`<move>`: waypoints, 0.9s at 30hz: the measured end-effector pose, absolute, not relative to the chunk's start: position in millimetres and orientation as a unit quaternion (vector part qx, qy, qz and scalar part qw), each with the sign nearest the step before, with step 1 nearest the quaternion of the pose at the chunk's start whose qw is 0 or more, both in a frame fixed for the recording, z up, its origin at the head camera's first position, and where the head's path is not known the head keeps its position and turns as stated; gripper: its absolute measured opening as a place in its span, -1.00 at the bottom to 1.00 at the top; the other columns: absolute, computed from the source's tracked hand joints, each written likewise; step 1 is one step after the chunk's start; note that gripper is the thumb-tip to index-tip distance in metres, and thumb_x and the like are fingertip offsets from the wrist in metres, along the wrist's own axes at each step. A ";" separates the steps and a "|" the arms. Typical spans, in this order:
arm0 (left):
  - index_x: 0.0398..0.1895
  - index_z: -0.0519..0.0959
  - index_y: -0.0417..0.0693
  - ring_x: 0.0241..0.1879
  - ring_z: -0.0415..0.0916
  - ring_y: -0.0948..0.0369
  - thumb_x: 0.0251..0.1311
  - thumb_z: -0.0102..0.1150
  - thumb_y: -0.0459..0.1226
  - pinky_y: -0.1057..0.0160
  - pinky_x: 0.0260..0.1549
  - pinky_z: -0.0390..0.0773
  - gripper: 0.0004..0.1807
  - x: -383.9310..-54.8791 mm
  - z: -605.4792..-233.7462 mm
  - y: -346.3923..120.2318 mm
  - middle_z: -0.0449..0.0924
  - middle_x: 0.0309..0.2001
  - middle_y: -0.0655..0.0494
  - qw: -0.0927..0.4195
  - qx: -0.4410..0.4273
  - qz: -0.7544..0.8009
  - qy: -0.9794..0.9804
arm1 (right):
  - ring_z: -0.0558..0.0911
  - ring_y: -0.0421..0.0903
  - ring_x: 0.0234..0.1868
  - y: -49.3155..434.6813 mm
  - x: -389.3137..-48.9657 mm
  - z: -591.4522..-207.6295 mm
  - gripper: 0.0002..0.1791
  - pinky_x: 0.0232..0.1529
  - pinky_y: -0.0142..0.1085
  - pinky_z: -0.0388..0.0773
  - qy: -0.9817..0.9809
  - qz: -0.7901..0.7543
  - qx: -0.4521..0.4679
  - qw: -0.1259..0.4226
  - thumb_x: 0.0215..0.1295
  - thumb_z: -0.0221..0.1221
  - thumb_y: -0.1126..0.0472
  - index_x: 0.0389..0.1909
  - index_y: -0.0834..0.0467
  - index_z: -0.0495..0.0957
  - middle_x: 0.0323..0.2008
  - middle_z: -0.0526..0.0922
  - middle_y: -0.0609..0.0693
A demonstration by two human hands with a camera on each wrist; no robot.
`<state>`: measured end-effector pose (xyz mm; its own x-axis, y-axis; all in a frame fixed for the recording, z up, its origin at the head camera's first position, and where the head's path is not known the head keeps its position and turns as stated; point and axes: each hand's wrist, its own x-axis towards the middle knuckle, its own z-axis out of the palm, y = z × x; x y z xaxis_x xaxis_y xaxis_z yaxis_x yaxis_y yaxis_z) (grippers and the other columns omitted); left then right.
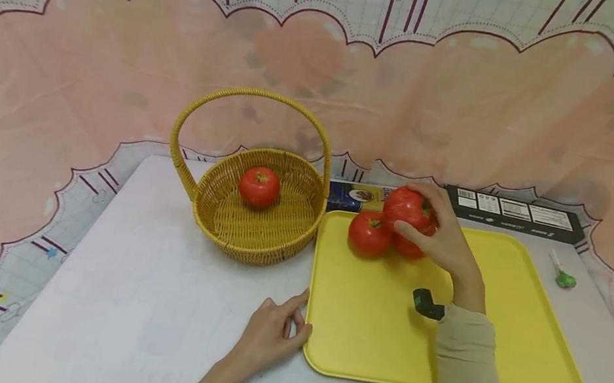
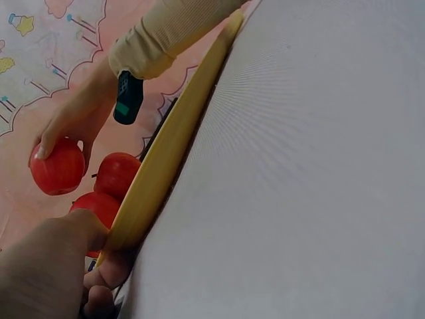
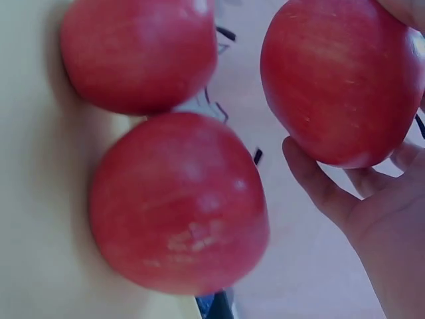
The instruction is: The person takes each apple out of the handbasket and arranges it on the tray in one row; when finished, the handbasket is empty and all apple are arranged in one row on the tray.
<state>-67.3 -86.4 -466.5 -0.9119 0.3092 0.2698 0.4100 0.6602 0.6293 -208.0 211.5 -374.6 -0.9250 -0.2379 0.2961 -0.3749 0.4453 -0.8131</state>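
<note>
My right hand grips a red apple with thumb and fingers around its sides, holding it raised above the back of the yellow tray. Two more apples sit side by side on the tray: one apple at the left, another apple partly hidden under the held one. In the right wrist view the held apple hangs apart from both. My left hand pinches the tray's left rim; the left wrist view shows the thumb above the edge and fingers below. A yellow wicker basket contains one apple.
The basket's tall arched handle rises left of the tray. Behind the tray lie a blue and yellow package and a long black box. A small green-headed object lies to the right. A patterned curtain hangs behind the table.
</note>
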 end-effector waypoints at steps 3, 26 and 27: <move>0.16 0.50 -0.20 -0.72 0.05 0.57 0.02 0.29 -0.24 0.40 -0.33 0.21 -0.44 -67.7 -466.4 -85.4 0.44 -0.59 0.51 0.071 -0.198 -0.361 -0.909 | 0.33 -0.21 0.11 221.0 -209.0 -378.3 -0.27 0.05 -0.34 0.39 -0.850 0.490 0.175 0.080 0.10 0.33 0.22 0.29 -0.19 0.30 0.21 0.25 -0.13; 0.14 0.51 -0.16 -0.70 0.04 0.61 0.01 0.30 -0.24 0.45 -0.38 0.19 -0.45 -67.2 -466.4 -86.6 0.43 -0.57 0.55 0.083 -0.203 -0.362 -0.906 | 0.32 -0.23 0.05 256.0 -203.9 -380.6 -0.28 -0.07 -0.55 0.30 -0.864 0.472 0.144 0.097 0.11 0.30 0.29 0.31 -0.10 0.31 0.22 0.27 -0.08; 0.14 0.52 -0.15 -0.70 0.04 0.60 0.01 0.30 -0.23 0.45 -0.37 0.20 -0.45 -67.9 -466.5 -86.2 0.43 -0.58 0.55 0.083 -0.203 -0.364 -0.905 | 0.32 -0.23 0.05 257.2 -204.2 -380.2 -0.27 -0.08 -0.54 0.30 -0.865 0.471 0.142 0.097 0.11 0.30 0.29 0.31 -0.10 0.30 0.22 0.27 -0.08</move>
<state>-67.9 -86.2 -466.5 -0.9043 0.3069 0.2968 0.4269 0.6534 0.6251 -204.2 257.2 -380.2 -0.9407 -0.1539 0.3024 -0.3375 0.5163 -0.7871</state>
